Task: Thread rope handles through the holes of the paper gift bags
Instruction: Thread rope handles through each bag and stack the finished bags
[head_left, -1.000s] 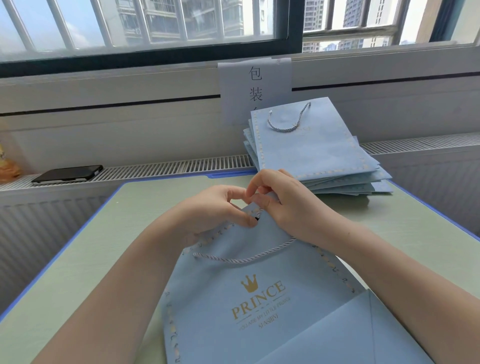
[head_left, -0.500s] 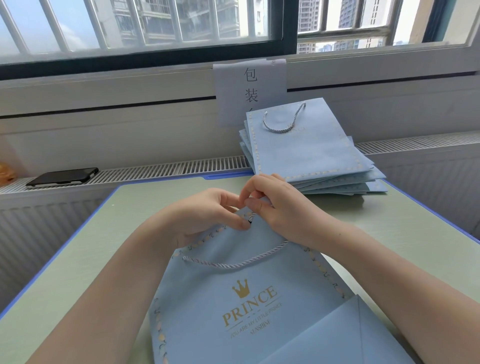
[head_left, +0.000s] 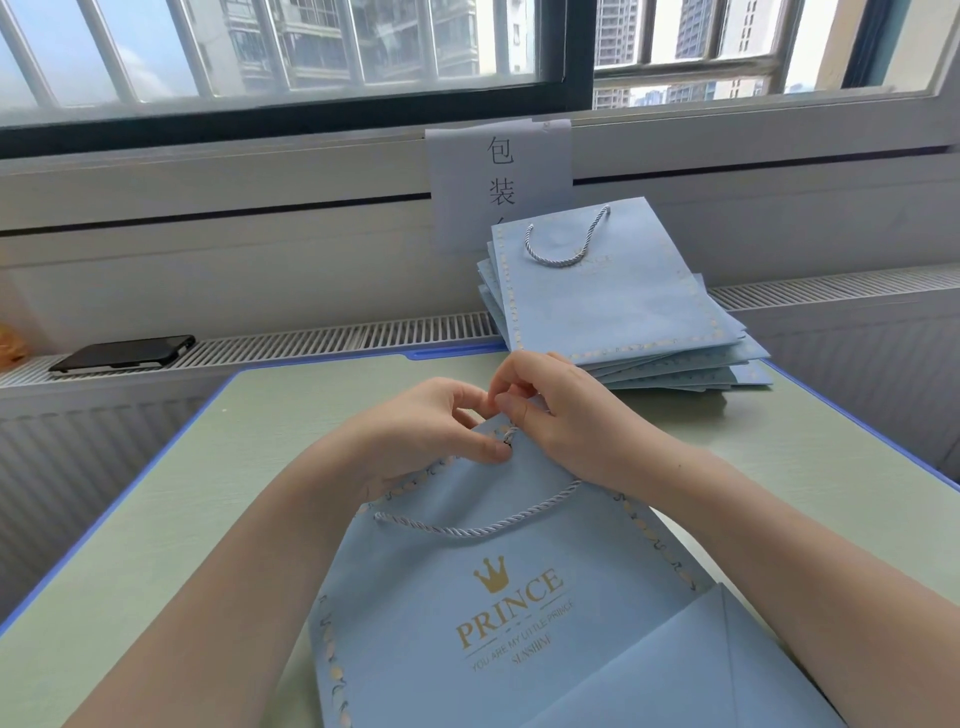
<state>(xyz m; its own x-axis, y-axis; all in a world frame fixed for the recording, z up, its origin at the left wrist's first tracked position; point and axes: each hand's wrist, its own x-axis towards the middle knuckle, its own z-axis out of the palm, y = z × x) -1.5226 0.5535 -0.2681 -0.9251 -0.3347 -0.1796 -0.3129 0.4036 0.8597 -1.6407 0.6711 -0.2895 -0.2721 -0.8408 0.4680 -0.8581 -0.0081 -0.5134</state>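
A light blue paper gift bag (head_left: 498, 618) with a gold crown and "PRINCE" print lies flat on the table in front of me. A pale twisted rope handle (head_left: 478, 527) loops across its front face. My left hand (head_left: 415, 431) pinches the bag's top edge, thumb pressed beside a hole. My right hand (head_left: 561, 415) pinches a short rope end (head_left: 510, 434) that sticks up at that hole. Both hands touch at the bag's top edge.
A stack of blue bags (head_left: 618, 312) with a rope handle on the top one leans at the table's far right. A black phone (head_left: 124, 353) lies on the radiator ledge at left. A paper sign (head_left: 498, 176) hangs under the window.
The hands stay pinched together at the bag's top edge. The right hand's fingers have shifted slightly on the rope end; the view has drifted a little.
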